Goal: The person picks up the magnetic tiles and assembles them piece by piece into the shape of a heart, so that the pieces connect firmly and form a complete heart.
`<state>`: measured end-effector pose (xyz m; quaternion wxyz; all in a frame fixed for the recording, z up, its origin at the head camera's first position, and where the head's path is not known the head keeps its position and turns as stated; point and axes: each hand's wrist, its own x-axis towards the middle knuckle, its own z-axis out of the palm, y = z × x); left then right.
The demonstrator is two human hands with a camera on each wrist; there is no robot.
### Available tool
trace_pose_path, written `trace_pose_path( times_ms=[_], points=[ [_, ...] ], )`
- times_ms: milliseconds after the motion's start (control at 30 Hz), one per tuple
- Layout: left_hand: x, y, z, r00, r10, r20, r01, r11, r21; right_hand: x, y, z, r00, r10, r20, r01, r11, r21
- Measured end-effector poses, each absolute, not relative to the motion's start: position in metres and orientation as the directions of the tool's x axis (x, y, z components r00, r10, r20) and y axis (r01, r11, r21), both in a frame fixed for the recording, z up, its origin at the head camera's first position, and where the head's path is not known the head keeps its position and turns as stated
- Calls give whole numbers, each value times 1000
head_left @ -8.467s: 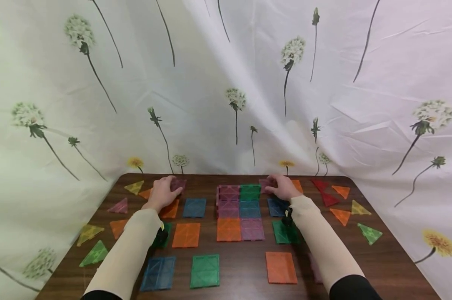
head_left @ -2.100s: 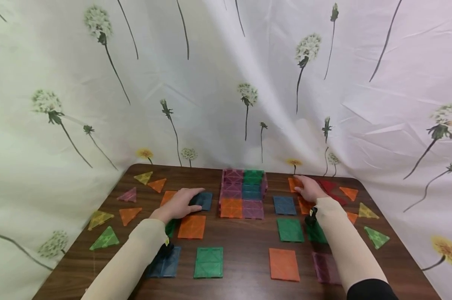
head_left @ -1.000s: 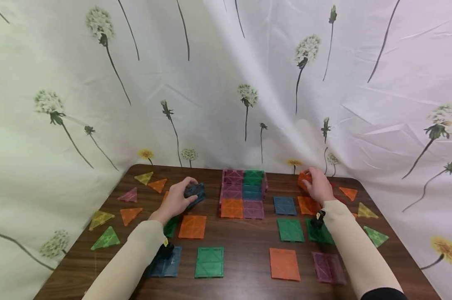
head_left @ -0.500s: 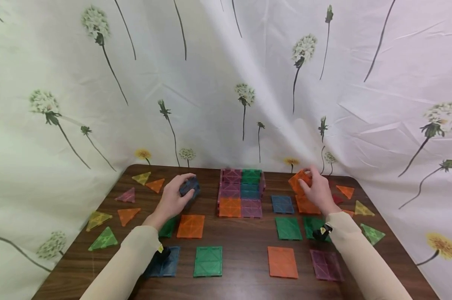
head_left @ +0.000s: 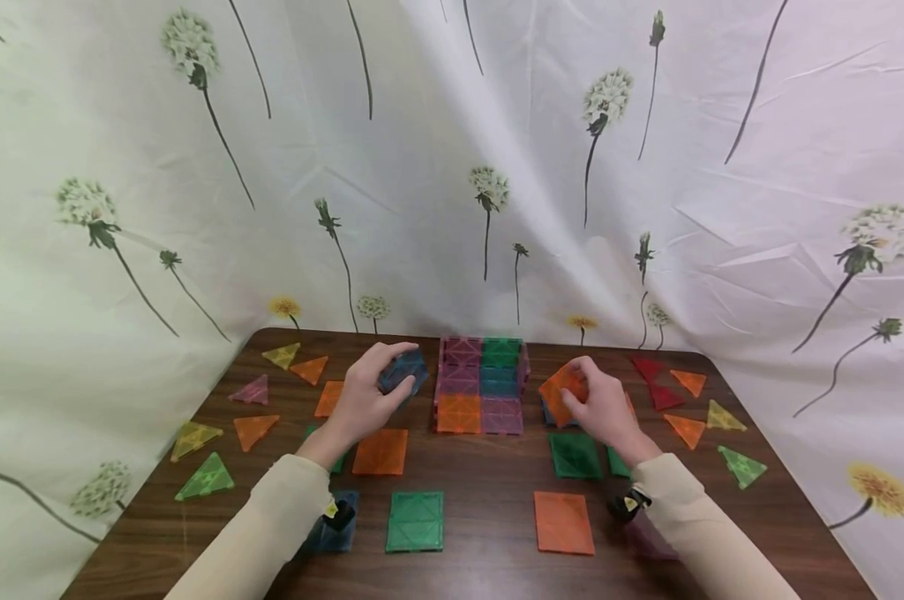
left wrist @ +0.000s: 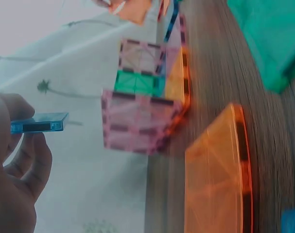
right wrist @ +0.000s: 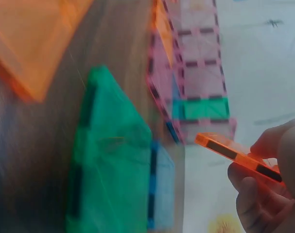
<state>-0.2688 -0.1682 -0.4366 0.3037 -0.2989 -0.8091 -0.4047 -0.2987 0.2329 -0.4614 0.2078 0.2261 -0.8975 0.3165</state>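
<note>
My left hand (head_left: pixel 367 398) pinches a blue square magnetic tile (head_left: pixel 405 372) above the table, left of the built structure. In the left wrist view that blue tile (left wrist: pixel 40 122) shows edge-on between thumb and fingers. An orange square magnetic tile (head_left: pixel 564 393) is held tilted by my right hand (head_left: pixel 603 410), over a blue tile lying to the structure's right. The right wrist view shows the orange tile (right wrist: pixel 237 156) pinched at one end. Between the hands, the structure (head_left: pixel 481 385) has a flat base of purple, blue and orange squares, with low purple and green walls standing at its back and sides.
Loose squares lie on the wooden table: orange (head_left: pixel 381 452) and green (head_left: pixel 415 522) on the left, green (head_left: pixel 575 456) and orange (head_left: pixel 563 522) on the right. Triangles, including a light-green one (head_left: pixel 207 477) and red ones (head_left: pixel 657 385), line both sides. A flower-print cloth (head_left: pixel 422 208) hangs behind.
Both tiles have been lifted from the table and brought inward toward the structure. Since the oldest frame, side walls have been added to it and the two purple squares beside it are gone.
</note>
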Motion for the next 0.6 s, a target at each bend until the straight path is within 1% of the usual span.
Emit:
trace_pose_path(
  times_ms=[233,433,600],
  points=[
    [-263,-147,-435,-618,297,728,764,447,466,-295,210,-473,-826,-309,470,-540,671,-508],
    [-255,-129,-440,-635,363,681,764,422,487,-296,193,-478,-860,-306,409,-499,674,-545],
    [-250,-117,-444,-643,405,650,764,405,502,-298,180,-477,-869,-298,394,-479,704,-524]
  ],
)
